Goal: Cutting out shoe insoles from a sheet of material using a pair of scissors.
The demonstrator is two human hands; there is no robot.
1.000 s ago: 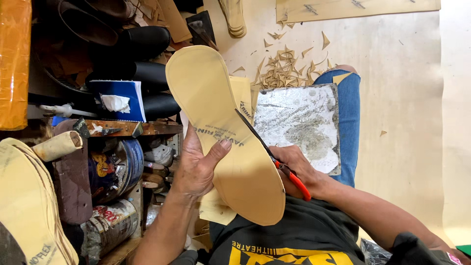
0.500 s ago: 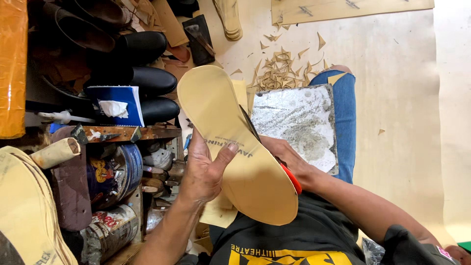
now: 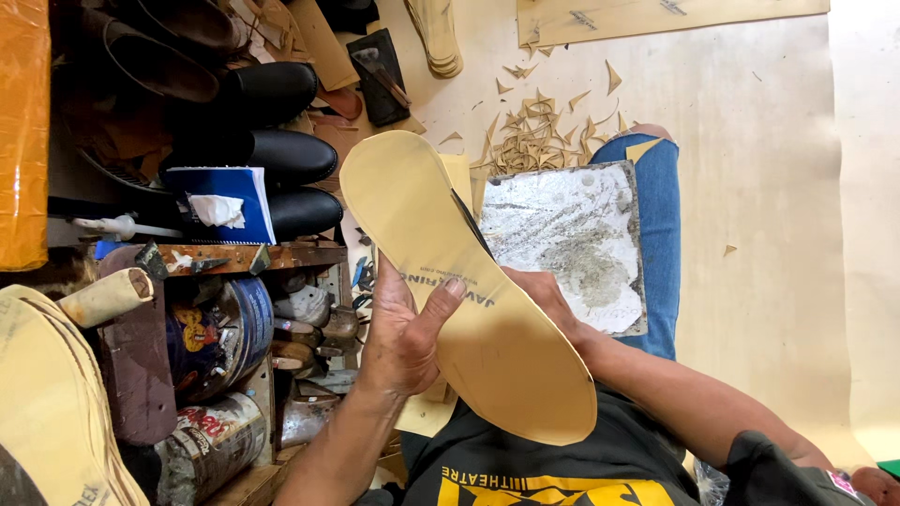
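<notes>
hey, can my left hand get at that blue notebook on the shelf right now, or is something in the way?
Probably not as things stand. The left hand is gripping the tan insole, so it isn't free. The blue notebook lies open to view on the shelf to its left, with nothing visibly blocking the path.

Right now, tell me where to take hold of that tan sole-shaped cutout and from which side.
Grip the sole cutout at its narrow waist, from its left edge, where the left hand already pinches it, thumb on top. It is a thin flat sheet; the right hand works behind its other edge.
</notes>
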